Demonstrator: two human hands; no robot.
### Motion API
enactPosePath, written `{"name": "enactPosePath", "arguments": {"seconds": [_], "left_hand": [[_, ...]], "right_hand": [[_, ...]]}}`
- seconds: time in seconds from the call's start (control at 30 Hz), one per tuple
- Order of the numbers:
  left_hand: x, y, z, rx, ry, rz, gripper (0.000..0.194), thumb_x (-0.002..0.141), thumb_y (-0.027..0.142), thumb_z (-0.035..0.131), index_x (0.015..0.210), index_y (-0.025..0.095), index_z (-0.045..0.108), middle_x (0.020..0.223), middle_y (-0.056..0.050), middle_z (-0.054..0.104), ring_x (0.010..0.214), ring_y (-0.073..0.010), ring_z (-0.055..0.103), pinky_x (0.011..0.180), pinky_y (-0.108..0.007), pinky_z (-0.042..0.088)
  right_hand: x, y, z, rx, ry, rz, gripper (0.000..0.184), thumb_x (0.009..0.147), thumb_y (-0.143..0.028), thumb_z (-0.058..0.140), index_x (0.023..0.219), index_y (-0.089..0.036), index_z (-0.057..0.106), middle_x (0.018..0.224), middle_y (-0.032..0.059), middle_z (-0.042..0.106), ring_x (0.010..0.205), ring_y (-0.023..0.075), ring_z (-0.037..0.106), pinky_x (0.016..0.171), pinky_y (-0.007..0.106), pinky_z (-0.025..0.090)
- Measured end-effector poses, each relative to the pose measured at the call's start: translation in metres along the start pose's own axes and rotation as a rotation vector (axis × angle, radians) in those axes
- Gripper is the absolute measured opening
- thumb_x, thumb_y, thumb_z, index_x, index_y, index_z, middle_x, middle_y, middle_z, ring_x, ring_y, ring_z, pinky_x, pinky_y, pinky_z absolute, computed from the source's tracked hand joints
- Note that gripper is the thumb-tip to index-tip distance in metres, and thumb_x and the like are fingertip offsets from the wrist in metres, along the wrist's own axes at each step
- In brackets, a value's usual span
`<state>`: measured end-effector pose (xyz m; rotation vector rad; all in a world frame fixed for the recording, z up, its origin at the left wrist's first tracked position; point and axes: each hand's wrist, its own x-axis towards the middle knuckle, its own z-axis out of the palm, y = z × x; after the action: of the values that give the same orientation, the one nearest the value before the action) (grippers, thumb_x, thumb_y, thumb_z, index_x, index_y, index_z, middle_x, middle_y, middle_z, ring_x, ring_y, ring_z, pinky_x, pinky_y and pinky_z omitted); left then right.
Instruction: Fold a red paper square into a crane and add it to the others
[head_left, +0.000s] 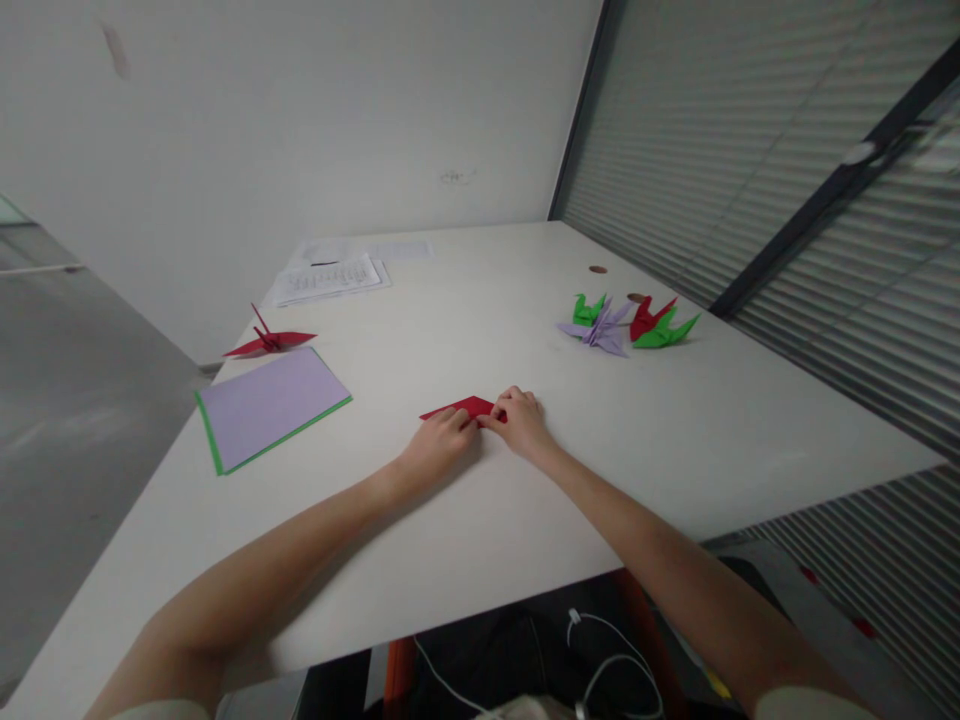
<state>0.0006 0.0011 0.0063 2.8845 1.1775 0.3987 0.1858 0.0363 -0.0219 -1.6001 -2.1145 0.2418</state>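
Note:
A folded piece of red paper (462, 407) lies flat on the white table (480, 520), near its middle. My left hand (441, 441) presses on the paper's near edge with its fingers curled and pinched on it. My right hand (521, 420) rests at the paper's right end, fingers bent down on the fold. The two hands touch each other over the paper, and their fingers hide part of it.
A stack of lilac and green sheets (268, 405) lies at the left, with a red paper crane (268, 341) behind it. Several folded cranes, green, lilac and red (628, 323), sit at the right. Printed papers (328, 278) lie at the back. Window blinds run along the right.

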Motion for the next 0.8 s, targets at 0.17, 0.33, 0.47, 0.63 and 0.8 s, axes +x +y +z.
{"name": "enactPosePath", "arguments": {"seconds": [0.17, 0.33, 0.47, 0.63, 0.8], "left_hand": [[-0.003, -0.001, 0.001, -0.034, 0.025, -0.109, 0.021, 0.089, 0.022, 0.047, 0.095, 0.018, 0.067, 0.096, -0.01, 0.063, 0.086, -0.0223, 0.059, 0.077, -0.037, 0.05], [-0.003, 0.006, -0.006, -0.033, 0.048, -0.062, 0.031, 0.088, 0.04, 0.05, 0.102, 0.016, 0.064, 0.098, -0.012, 0.061, 0.091, -0.0254, 0.058, 0.084, -0.041, 0.048], [-0.004, 0.008, -0.006, 0.005, 0.029, -0.046, 0.03, 0.089, 0.039, 0.049, 0.1, 0.015, 0.063, 0.098, -0.013, 0.059, 0.093, -0.0256, 0.057, 0.084, -0.042, 0.047], [-0.003, 0.01, -0.004, 0.053, 0.018, -0.018, 0.025, 0.09, 0.032, 0.047, 0.1, 0.014, 0.062, 0.094, -0.011, 0.058, 0.09, -0.0239, 0.056, 0.078, -0.039, 0.048], [-0.002, 0.013, -0.003, 0.089, 0.02, -0.01, 0.023, 0.089, 0.03, 0.047, 0.097, 0.013, 0.061, 0.092, -0.01, 0.058, 0.088, -0.0235, 0.056, 0.075, -0.038, 0.048]], "right_hand": [[0.0, -0.001, 0.0, 0.023, -0.003, 0.021, 0.031, 0.081, -0.048, 0.062, 0.066, -0.021, 0.067, 0.092, 0.0063, 0.06, 0.087, 0.0231, 0.051, 0.077, 0.038, 0.036], [-0.003, -0.004, -0.002, 0.007, -0.015, 0.039, 0.031, 0.082, -0.047, 0.062, 0.065, -0.021, 0.065, 0.091, 0.0073, 0.057, 0.09, 0.0247, 0.049, 0.079, 0.039, 0.037], [-0.006, -0.003, -0.007, -0.077, 0.046, 0.071, 0.034, 0.079, -0.053, 0.063, 0.065, -0.021, 0.062, 0.092, 0.0089, 0.052, 0.094, 0.0276, 0.045, 0.08, 0.041, 0.035], [-0.005, 0.004, -0.018, -0.164, 0.051, 0.154, 0.037, 0.077, -0.059, 0.061, 0.07, -0.022, 0.06, 0.096, 0.0078, 0.05, 0.094, 0.0271, 0.043, 0.081, 0.042, 0.033], [-0.007, 0.018, -0.025, -0.138, 0.024, 0.23, 0.034, 0.072, -0.057, 0.067, 0.072, -0.023, 0.061, 0.097, 0.0068, 0.052, 0.097, 0.0282, 0.044, 0.082, 0.042, 0.032]]}}
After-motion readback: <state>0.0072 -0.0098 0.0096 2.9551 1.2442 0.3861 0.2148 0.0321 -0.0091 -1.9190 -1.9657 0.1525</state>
